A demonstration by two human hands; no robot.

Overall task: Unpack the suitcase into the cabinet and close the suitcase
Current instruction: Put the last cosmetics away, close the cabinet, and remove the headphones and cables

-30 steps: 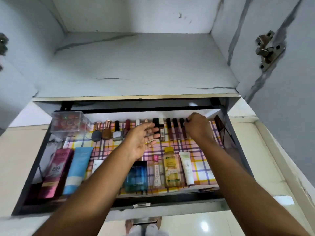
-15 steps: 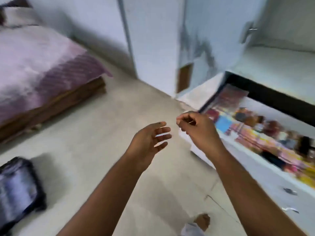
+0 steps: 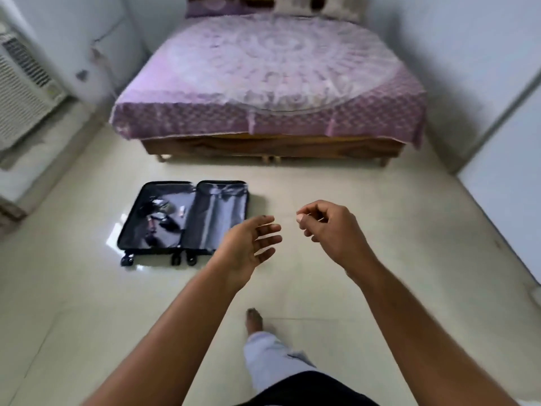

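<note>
**Open suitcase on the floor, ahead and to the left of our hands**

Our left hand is held out palm up, fingers spread and relaxed, holding nothing. Our right hand hangs beside it, a little apart, its fingers curled in and the thumb meeting the forefinger; whether anything thin is pinched there we cannot tell. Just beyond and to the left of our left hand the suitcase lies flat on the floor, both halves spread open, wheels toward us. A few small items lie in the half farther from our hands; the nearer half shows only its lining. Farther ahead of both hands stands the bed. Below our hands, one bare foot steps on the floor.
</note>
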